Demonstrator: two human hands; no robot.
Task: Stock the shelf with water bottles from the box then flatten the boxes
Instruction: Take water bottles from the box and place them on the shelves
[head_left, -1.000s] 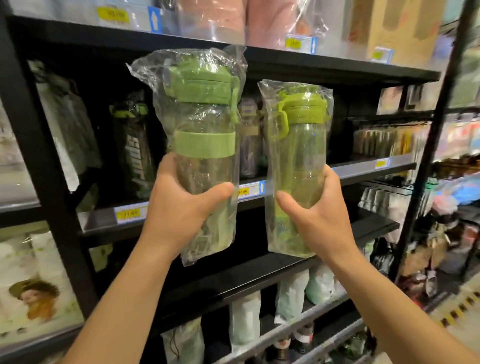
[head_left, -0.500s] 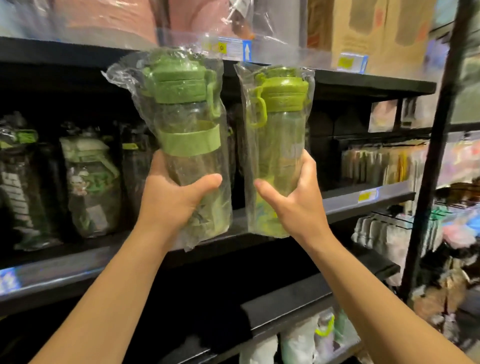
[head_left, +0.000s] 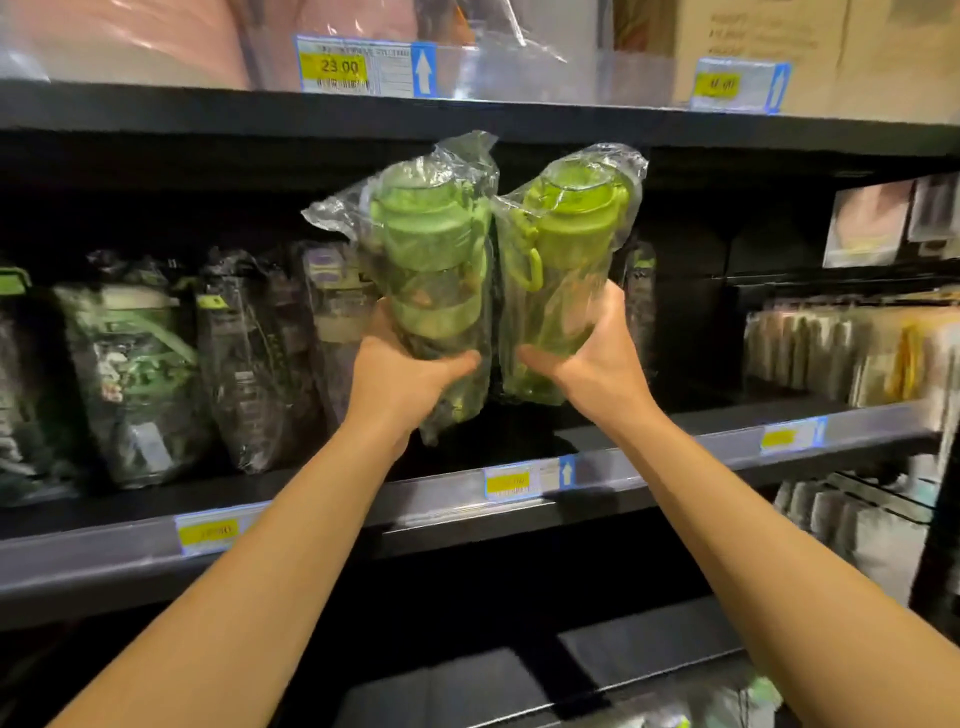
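Gripping a bagged bottle apiece, left hand (head_left: 410, 374) and right hand (head_left: 592, 369) curl round the lower bodies. Left bottle (head_left: 431, 270) and right bottle (head_left: 566, 260), bags touching, stand near upright, tops leaning away, above the shelf (head_left: 649, 457) gap straight ahead; hands level.

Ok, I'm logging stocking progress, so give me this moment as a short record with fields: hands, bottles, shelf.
left hand: grips the darker green bottle, bagged in clear plastic
right hand: grips the lime green bottle, also bagged
bottles: side by side, held above the shelf, not set down
shelf: wrapped bottles stand at the left
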